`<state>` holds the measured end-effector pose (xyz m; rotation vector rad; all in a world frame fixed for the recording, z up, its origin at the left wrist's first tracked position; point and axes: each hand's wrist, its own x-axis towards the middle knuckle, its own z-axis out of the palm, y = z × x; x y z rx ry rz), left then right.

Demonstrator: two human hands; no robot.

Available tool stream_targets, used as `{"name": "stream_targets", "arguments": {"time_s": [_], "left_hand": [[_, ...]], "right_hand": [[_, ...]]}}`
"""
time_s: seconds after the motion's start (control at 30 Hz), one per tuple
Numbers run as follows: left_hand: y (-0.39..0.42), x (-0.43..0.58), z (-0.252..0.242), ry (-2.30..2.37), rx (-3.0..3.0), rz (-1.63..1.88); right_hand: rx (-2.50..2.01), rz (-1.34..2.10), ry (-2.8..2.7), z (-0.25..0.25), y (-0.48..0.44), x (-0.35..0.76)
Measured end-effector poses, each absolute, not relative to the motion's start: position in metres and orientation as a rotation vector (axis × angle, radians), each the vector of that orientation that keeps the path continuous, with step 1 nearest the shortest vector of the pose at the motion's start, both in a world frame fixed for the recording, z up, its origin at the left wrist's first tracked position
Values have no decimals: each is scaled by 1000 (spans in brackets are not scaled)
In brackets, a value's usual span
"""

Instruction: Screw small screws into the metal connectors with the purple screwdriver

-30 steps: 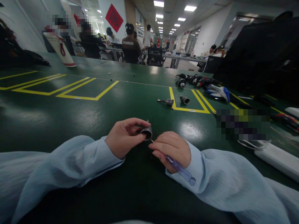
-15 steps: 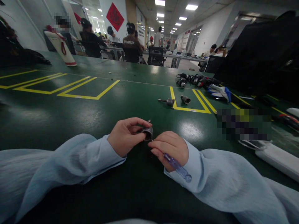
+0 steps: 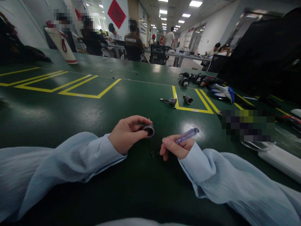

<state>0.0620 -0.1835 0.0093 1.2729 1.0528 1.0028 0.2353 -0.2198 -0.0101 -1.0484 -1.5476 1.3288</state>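
Observation:
My left hand (image 3: 129, 134) is closed around a cup-shaped metal hole saw (image 3: 150, 129), thumb at the rim and fingers above. Its hollow mouth faces toward me and to the right. To the right, my right hand (image 3: 177, 146) grips a screwdriver (image 3: 187, 135) with a clear purple handle, whose butt points up and to the right. The screwdriver's tip is hard to make out below the fingers. On the green table, just left of those fingers, lie small dark metal parts (image 3: 152, 154), too small to name.
Beyond my hands lie a cup-shaped piece with a shank (image 3: 169, 101) and another metal cup (image 3: 188, 99), near yellow tape lines (image 3: 195, 110). Farther right are black cabled items (image 3: 185, 81), a blue-white glove (image 3: 222, 91) and a white power strip (image 3: 279, 160). People sit in the background.
My right hand has moved right, away from the hole saw, and turned so the screwdriver handle points up instead of down. The small dark parts now show. The hole saw's mouth has tilted more toward me.

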Motion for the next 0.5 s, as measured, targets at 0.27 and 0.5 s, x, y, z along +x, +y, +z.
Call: {"name": "stream_targets", "arguments": {"time_s": [0.27,0.5], "left_hand": [[-184,64,11,1054,1235,990],[-185,64,11,1050,1192,1012]], "right_hand": [[-1057,1283,-1741,-11,-218,235],[-546,301,-2270,-11,-222,237]]}}
